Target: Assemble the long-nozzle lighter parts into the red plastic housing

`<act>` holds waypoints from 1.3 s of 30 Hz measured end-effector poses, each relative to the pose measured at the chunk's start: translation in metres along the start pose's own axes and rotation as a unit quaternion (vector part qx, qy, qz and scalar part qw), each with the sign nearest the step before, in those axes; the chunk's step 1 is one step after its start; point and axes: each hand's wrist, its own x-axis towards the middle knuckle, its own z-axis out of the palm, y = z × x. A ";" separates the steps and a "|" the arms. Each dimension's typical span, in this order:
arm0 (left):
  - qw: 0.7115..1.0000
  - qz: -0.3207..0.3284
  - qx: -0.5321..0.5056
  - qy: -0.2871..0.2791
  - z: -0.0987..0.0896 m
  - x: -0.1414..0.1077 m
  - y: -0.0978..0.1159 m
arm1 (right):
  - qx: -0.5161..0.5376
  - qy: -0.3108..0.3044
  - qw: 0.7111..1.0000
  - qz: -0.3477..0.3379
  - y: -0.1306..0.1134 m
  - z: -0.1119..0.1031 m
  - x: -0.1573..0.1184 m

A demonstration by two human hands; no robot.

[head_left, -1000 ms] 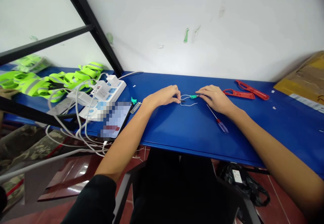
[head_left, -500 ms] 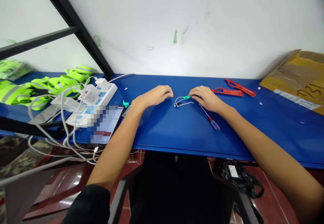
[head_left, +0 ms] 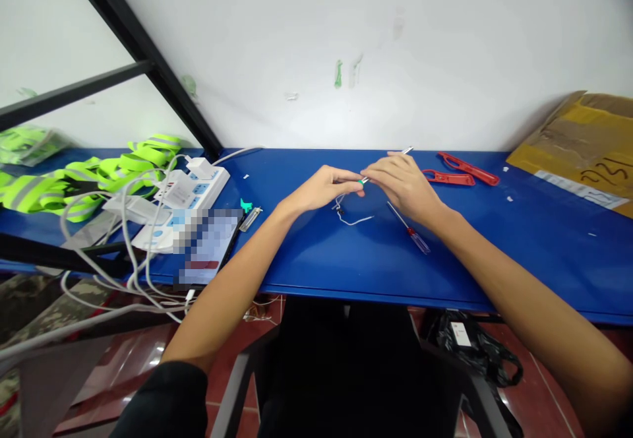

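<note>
From my remote seat I see 2 bare hands working over the blue table (head_left: 316,263). The left hand (head_left: 326,187) has its grip closed, fingertips pinching a small green-sleeved wire end (head_left: 361,181), while the right hand (head_left: 403,184) has its grip closed on a thin silver rod (head_left: 406,152) that meets that green piece between the 2 hands. A white wire (head_left: 353,221) hangs in a loose loop from there to the table, with a small dark connector (head_left: 340,208) at its bend. Just below the right hand lies a clear-handled screwdriver (head_left: 414,233), and past it a red plastic tool (head_left: 457,171). Further left sit a white power strip (head_left: 198,184) and a phone (head_left: 208,247) (its screen is pixelated, so I can't read it).
</note>
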 end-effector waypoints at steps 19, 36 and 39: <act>0.840 0.058 -0.498 0.208 -0.004 0.007 0.018 | 0.505 -0.006 0.837 0.211 -0.049 0.019 0.010; 0.886 0.078 -0.394 0.232 0.014 0.003 0.028 | 0.629 0.081 0.707 0.313 -0.051 0.003 0.014; 0.895 0.071 -0.375 0.232 0.015 0.004 0.026 | 0.620 0.088 0.711 0.319 -0.050 0.002 0.014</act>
